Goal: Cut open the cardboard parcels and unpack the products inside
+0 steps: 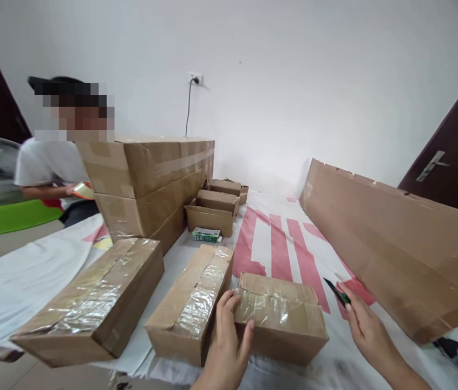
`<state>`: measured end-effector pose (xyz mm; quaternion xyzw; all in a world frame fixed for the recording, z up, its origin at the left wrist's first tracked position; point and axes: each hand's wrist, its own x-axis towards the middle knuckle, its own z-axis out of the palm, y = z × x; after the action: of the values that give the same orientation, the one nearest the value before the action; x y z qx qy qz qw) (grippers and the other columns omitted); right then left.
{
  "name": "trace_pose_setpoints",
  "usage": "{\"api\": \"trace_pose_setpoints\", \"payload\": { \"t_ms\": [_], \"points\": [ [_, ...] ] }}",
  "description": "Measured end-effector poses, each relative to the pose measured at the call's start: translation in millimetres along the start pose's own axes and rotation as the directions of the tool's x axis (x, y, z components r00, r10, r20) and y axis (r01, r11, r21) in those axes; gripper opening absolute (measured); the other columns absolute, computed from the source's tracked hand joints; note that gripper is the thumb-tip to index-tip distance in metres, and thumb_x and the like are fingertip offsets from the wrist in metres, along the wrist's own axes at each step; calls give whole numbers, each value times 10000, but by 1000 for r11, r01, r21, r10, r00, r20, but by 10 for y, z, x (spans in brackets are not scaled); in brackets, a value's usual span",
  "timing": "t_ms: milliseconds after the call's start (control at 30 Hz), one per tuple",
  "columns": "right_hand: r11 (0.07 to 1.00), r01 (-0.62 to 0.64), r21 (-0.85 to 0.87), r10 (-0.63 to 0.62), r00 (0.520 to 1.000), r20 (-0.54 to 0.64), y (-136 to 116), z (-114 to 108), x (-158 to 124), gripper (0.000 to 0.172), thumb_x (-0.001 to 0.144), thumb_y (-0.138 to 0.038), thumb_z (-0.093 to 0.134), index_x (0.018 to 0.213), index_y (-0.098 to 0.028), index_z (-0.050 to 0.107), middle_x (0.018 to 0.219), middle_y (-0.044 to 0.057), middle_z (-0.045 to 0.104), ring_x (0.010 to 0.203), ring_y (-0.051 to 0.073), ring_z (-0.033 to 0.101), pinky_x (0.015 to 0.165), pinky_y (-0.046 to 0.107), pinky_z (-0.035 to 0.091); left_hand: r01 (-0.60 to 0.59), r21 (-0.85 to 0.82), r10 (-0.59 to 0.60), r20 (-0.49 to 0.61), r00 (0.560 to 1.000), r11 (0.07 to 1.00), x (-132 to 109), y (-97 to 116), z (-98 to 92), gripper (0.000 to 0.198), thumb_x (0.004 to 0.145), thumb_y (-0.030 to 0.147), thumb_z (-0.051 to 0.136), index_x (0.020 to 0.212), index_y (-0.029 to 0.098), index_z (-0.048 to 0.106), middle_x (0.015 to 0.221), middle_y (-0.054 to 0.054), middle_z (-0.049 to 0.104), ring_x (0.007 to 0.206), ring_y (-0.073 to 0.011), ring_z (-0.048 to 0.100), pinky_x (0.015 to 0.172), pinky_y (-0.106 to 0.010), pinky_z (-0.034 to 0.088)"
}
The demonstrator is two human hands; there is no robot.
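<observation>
My left hand (229, 335) grips the left end of a small cardboard box (281, 319), with fingers at its top edge and the thumb against its front side. Shiny clear tape runs along the box's top. To the right of this box, my right hand (365, 326) is closed around a utility knife (338, 293), its dark blade pointing up and left, apart from the box. Just left of my left hand lies a second taped box (196, 300). A longer taped box (95, 295) sits farther left.
Stacked cartons (156, 168) rise at the back left, beside a seated person (56, 157). Open boxes (210, 219) and a small green packet (205, 234) lie along the stack. A tall cardboard panel (391, 244) stands on the right. A red-and-white cloth (277, 246) covers the table.
</observation>
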<state>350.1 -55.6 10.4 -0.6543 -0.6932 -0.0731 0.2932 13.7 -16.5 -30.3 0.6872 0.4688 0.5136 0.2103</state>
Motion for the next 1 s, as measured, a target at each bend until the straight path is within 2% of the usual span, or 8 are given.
{"api": "trace_pose_setpoints", "payload": {
  "t_ms": [100, 200, 300, 400, 500, 633, 767, 1000],
  "points": [
    [984, 150, 94, -165, 967, 194, -618, -227, 447, 429, 991, -313, 297, 1396, -248, 424, 1250, 108, 639, 1111, 212, 631, 890, 352, 530, 85, -126, -80, 44, 996, 988, 20, -5, -11, 547, 902, 341, 537, 1373, 185, 306, 1386, -193, 419, 1294, -321, 448, 1037, -517, 417],
    [952, 292, 92, -304, 867, 395, -1161, -232, 789, 425, 993, -270, 309, 1390, -302, 458, 1085, 63, 684, 906, 186, 677, 746, 298, 533, 146, -272, -138, 48, 989, 951, 68, 15, -30, 480, 908, 384, 528, 1322, 192, 383, 1337, -167, 470, 1274, -300, 459, 1060, -491, 388],
    [894, 448, 25, -404, 779, 479, -1510, -94, 1002, 435, 959, -207, 384, 1354, -341, 507, 927, 27, 690, 725, 171, 663, 617, 259, 471, 154, -350, -154, 26, 988, 924, 116, 37, -28, 366, 922, 403, 497, 1224, 198, 461, 1309, -149, 486, 1272, -284, 455, 1073, -478, 368],
    [827, 561, -41, -453, 707, 543, -1701, 21, 1114, 460, 905, -160, 464, 1302, -374, 554, 835, 4, 674, 631, 162, 632, 544, 239, 382, 143, -361, -149, 11, 989, 921, 153, 38, -10, 298, 921, 388, 499, 1150, 199, 484, 1311, -153, 472, 1267, -289, 456, 1058, -493, 370],
    [794, 602, -87, -446, 674, 589, -1779, 35, 1164, 465, 877, -144, 472, 1256, -385, 592, 775, -7, 648, 554, 145, 584, 528, 243, 332, 150, -363, -148, 34, 988, 920, 183, 29, -3, 253, 916, 369, 505, 1105, 202, 485, 1312, -154, 462, 1262, -293, 462, 1040, -495, 380],
    [785, 615, -72, -449, 645, 619, -1733, -45, 1156, 433, 799, -93, 499, 1110, -327, 688, 690, -4, 624, 538, 143, 571, 541, 250, 333, 142, -360, -134, 49, 990, 922, 217, 20, -6, 208, 909, 340, 500, 1060, 198, 483, 1309, -157, 452, 1260, -307, 452, 1033, -518, 366],
    [776, 616, -133, -388, 634, 669, -1574, -163, 1065, 415, 804, -93, 507, 1097, -320, 695, 688, 13, 644, 524, 148, 575, 505, 252, 306, 125, -333, -121, 33, 992, 934, 224, 9, 17, 208, 901, 314, 496, 1073, 200, 473, 1313, -155, 445, 1261, -308, 448, 1034, -528, 360],
    [791, 571, -220, -273, 651, 708, -1154, -417, 874, 384, 847, -96, 504, 1068, -325, 718, 685, 29, 681, 599, 199, 644, 499, 264, 298, 89, -252, -79, 48, 996, 964, 234, -58, 72, 252, 917, 330, 445, 1128, 195, 469, 1318, -166, 435, 1269, -314, 435, 1048, -563, 344]
  ]
}}
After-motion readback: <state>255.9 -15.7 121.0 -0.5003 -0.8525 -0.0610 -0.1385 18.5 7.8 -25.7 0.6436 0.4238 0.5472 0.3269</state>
